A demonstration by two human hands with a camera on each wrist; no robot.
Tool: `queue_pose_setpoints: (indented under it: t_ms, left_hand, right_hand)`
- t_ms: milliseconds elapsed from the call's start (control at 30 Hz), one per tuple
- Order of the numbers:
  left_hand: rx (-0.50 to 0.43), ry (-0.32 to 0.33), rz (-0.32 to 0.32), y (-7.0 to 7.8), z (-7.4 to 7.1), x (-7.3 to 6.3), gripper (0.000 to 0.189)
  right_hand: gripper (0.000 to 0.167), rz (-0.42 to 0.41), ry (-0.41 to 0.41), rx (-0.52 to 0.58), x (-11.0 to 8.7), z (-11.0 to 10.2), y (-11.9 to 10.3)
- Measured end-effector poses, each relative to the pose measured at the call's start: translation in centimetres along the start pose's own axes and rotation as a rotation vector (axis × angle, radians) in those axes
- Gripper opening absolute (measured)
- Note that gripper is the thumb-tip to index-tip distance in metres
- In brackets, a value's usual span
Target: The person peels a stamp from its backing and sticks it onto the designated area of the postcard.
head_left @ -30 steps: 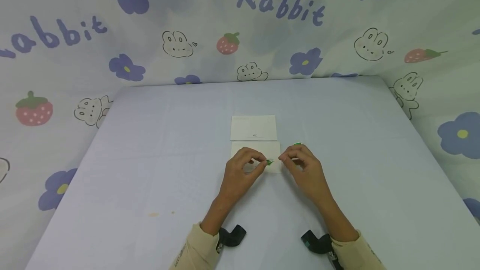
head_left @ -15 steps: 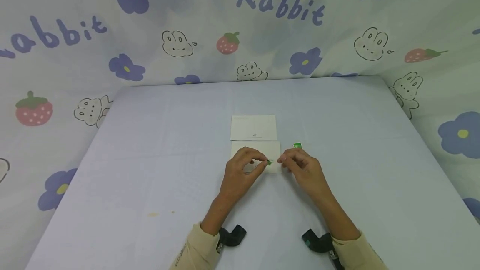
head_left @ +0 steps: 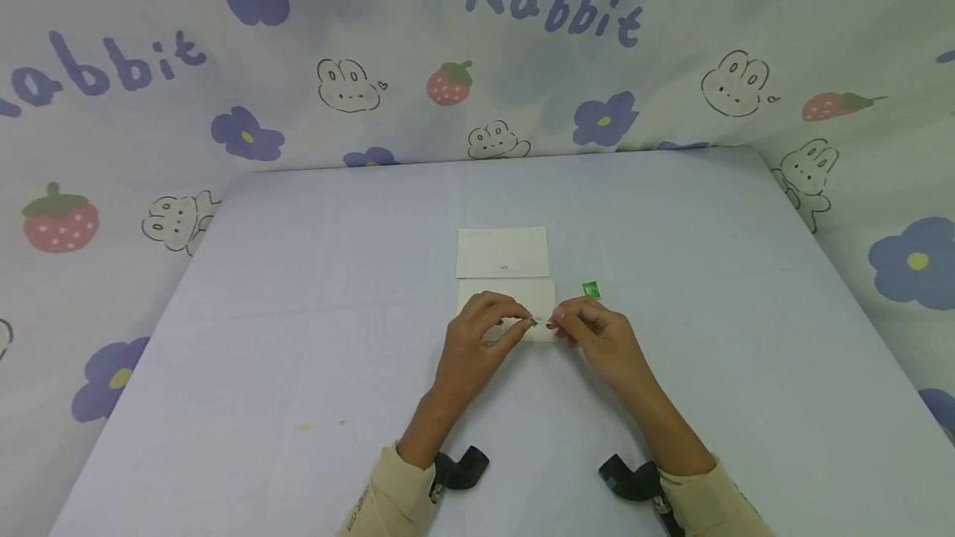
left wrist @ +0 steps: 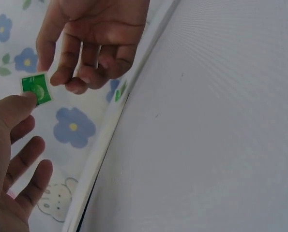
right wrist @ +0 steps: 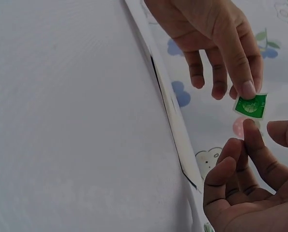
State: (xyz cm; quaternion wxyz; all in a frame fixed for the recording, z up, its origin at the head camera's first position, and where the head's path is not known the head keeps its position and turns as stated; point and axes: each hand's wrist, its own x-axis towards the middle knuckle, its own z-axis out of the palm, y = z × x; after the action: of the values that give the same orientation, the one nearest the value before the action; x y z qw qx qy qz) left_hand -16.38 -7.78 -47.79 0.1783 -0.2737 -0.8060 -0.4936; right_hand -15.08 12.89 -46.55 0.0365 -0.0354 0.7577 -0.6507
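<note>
My left hand [head_left: 477, 342] pinches a small green postage stamp with a pale border [left wrist: 36, 83] between thumb and index finger. In the head view, the stamp is over a cream paper rectangle [head_left: 535, 295], mostly hidden by the fingertips. My right hand [head_left: 606, 344] faces it from the right, holding nothing; the right wrist view has its index fingertip [right wrist: 250, 124] right at the stamp's lower edge, with the thumb [right wrist: 281, 131] apart from it. Beyond the right hand's knuckles a second green stamp [head_left: 591, 289] lies on the table.
Another cream paper rectangle [head_left: 501, 252] with a small dark mark lies just behind the first. The table [head_left: 321, 272] has a white cover, with faint yellowish stains [head_left: 305, 427] at the left front. A patterned rabbit-and-flower curtain [head_left: 403, 40] rises behind it. Black wrist mounts [head_left: 464, 468] sit at both sleeves.
My right hand has moved slightly left and toward me, nearer the held stamp, uncovering the second stamp on the table. My left hand keeps its pinch almost in place. The head view has shifted slightly.
</note>
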Motion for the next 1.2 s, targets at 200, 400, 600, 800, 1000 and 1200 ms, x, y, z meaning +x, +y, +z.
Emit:
queue_pose_setpoints:
  t_ms: [200, 400, 600, 800, 1000, 1200]
  left_hand:
    - [0.021, 0.012, 0.043, 0.05, -0.03, 0.09, 0.011]
    - [0.035, 0.035, 0.079, 0.18, -0.40, 0.20, 0.013]
    - [0.046, 0.040, 0.109, 0.18, -0.31, 0.06, 0.015]
    - [0.058, 0.052, 0.131, 0.17, -0.13, 0.05, 0.016]
    - [0.063, 0.047, 0.143, 0.16, -0.14, 0.21, 0.015]
    - [0.072, 0.044, 0.133, 0.18, -0.07, 0.13, 0.020]
  right_hand:
    - [0.025, 0.065, -0.017, 0.007, 0.08, 0.04, -0.02]
    - [0.028, 0.081, -0.047, 0.020, 0.24, 0.24, -0.32]
    - [0.030, 0.130, -0.058, 0.029, -0.06, 0.22, -0.47]
    - [0.031, 0.153, -0.075, 0.059, -0.16, 0.21, -0.50]
    - [0.033, 0.159, -0.092, 0.085, -0.05, 0.09, -0.40]
    - [0.033, 0.161, -0.106, 0.127, 0.10, 0.00, 0.01]
